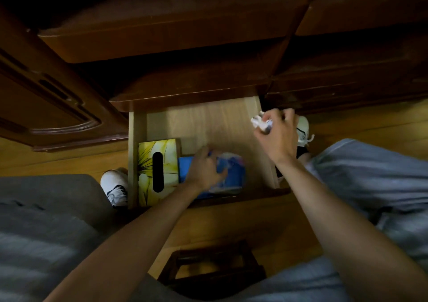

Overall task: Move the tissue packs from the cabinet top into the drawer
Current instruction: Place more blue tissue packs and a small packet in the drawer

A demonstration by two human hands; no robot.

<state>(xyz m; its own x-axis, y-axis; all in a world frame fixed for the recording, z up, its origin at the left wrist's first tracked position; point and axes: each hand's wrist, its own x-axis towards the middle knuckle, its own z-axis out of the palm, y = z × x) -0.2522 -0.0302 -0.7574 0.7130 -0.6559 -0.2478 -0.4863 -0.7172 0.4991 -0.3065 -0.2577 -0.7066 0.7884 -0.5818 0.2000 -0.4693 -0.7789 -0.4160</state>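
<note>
A soft blue pack (228,172) is lying low in the middle of the frame, inside the drawer (208,121), its long axis running toward the drawer front. The left hand (203,169) is gripping it, fingers curled round its glossy wrap, beside a rigid yellow flowered box (148,160). At right, the right hand (275,135) is pinching a small crinkled white pack (258,122) over the drawer's right wall, with bare pale wood to its left.

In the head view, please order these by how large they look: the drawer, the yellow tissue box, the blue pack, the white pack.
1. drawer
2. yellow tissue box
3. blue pack, partly hidden by the left hand, so uncertain against the box
4. white pack, mostly hidden in the right hand
</note>
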